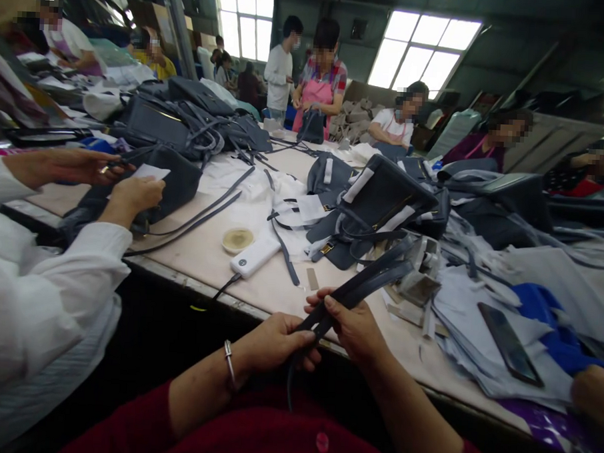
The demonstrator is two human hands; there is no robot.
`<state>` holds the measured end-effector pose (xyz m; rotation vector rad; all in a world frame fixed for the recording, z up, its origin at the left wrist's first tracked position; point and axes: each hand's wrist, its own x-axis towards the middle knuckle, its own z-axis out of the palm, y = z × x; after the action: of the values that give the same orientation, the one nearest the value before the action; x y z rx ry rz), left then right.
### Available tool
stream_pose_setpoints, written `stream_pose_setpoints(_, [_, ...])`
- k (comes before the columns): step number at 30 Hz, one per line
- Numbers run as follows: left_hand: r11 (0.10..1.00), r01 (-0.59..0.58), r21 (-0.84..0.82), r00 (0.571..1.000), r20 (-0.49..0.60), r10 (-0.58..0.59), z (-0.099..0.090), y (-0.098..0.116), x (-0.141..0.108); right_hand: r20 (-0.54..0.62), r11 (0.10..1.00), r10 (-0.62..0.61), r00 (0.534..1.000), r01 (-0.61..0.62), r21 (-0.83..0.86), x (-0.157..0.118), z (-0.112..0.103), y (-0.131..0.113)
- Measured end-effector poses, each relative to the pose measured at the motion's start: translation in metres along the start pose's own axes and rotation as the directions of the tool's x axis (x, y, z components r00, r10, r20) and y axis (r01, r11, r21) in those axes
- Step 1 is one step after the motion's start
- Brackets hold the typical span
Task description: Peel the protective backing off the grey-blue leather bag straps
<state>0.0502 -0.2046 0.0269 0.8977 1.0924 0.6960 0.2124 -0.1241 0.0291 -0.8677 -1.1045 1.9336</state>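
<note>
Both my hands hold a dark leather strap (362, 282) above the table's front edge. My left hand (290, 339) pinches its lower end, thumb on top. Further up the strap, my right hand (350, 322) grips it between thumb and fingers. One thin tail of the strap hangs below my left hand. The upper part slants up to the right, close to a grey metal holder (420, 268). Past it lies a dark handbag (383, 193) with white paper pieces on it. A white power bank (255, 256) with a cable lies left of the strap, beside a small round dish (237, 240).
At left, a co-worker's hands (138, 196) hold white paper by a dark bag (171, 181). Piled bags (171, 117) stand behind. To the right are stacked paper sheets (458, 327), a phone (510, 342) and a blue object (543, 317). Several people work further back.
</note>
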Motion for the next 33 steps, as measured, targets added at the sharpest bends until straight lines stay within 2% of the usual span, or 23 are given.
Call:
stream_pose_setpoints(3, [1.000,0.028,0.012,0.999,0.040,-0.028,-0.001,-0.007,-0.001,-0.157,0.997,-0.071,0.985,0.075,0.014,0.009,-0.010,-0.010])
stream_pose_setpoints(5, [0.998,0.066,0.019,0.996,0.055,-0.067,-0.003,-0.012,-0.002,-0.215,0.995,-0.097,0.972,0.100,0.007,0.014,-0.016,-0.015])
stream_pose_setpoints(8, [0.995,0.095,-0.032,0.992,0.083,-0.092,-0.005,-0.017,-0.001,-0.166,0.996,-0.068,0.984,0.076,0.045,0.010,-0.015,-0.011])
stream_pose_setpoints(12, [0.989,0.084,-0.124,0.987,0.148,-0.065,-0.003,-0.024,0.002,0.002,0.992,0.085,0.996,-0.084,0.091,-0.007,0.004,0.009])
stream_pose_setpoints(14, [0.990,0.081,-0.119,0.981,0.186,-0.058,-0.001,-0.028,0.003,-0.008,0.986,0.127,0.992,-0.125,0.112,-0.012,0.008,0.017])
stream_pose_setpoints(16, [0.997,0.069,-0.041,0.979,0.197,-0.060,0.001,-0.029,0.003,-0.081,0.986,0.127,0.989,-0.117,0.116,-0.010,0.002,0.021])
stream_pose_setpoints(19, [0.972,-0.018,0.235,0.992,0.127,-0.013,-0.010,-0.019,0.001,-0.205,0.993,0.068,0.976,-0.046,0.108,0.008,-0.025,0.022])
stream_pose_setpoints(21, [0.871,-0.103,0.480,0.992,-0.014,0.125,-0.032,-0.004,0.000,-0.280,0.996,0.028,0.959,-0.002,0.093,0.022,-0.048,0.025])
stream_pose_setpoints(22, [0.786,-0.116,0.608,0.966,-0.117,0.232,-0.048,0.005,0.000,-0.321,0.997,0.018,0.947,0.006,0.075,0.028,-0.058,0.027])
stream_pose_setpoints(23, [0.681,-0.092,0.727,0.908,-0.220,0.358,-0.066,0.014,0.002,-0.351,0.998,0.015,0.936,0.006,0.059,0.032,-0.068,0.030])
stream_pose_setpoints(25, [0.469,0.081,0.879,0.717,-0.379,0.585,-0.109,0.030,0.008,-0.376,0.999,0.014,0.926,0.005,0.050,0.036,-0.081,0.038])
stream_pose_setpoints(26, [0.404,0.179,0.897,0.645,-0.417,0.640,-0.130,0.036,0.013,-0.374,0.998,0.013,0.927,0.008,0.055,0.037,-0.084,0.041])
stream_pose_setpoints(28, [0.336,0.392,0.856,0.585,-0.514,0.628,-0.169,0.045,0.024,-0.352,0.998,0.003,0.936,0.018,0.056,0.036,-0.088,0.047])
stream_pose_setpoints(29, [0.329,0.488,0.808,0.573,-0.581,0.577,-0.185,0.047,0.030,-0.340,0.999,-0.007,0.940,0.023,0.043,0.036,-0.088,0.049])
stream_pose_setpoints(30, [0.318,0.552,0.771,0.581,-0.629,0.516,-0.198,0.048,0.036,-0.334,0.999,-0.022,0.942,0.033,0.026,0.036,-0.088,0.051])
stream_pose_setpoints(33, [0.291,0.604,0.742,0.618,-0.666,0.417,-0.218,0.047,0.046,-0.318,0.998,-0.049,0.947,0.057,0.019,0.037,-0.088,0.054])
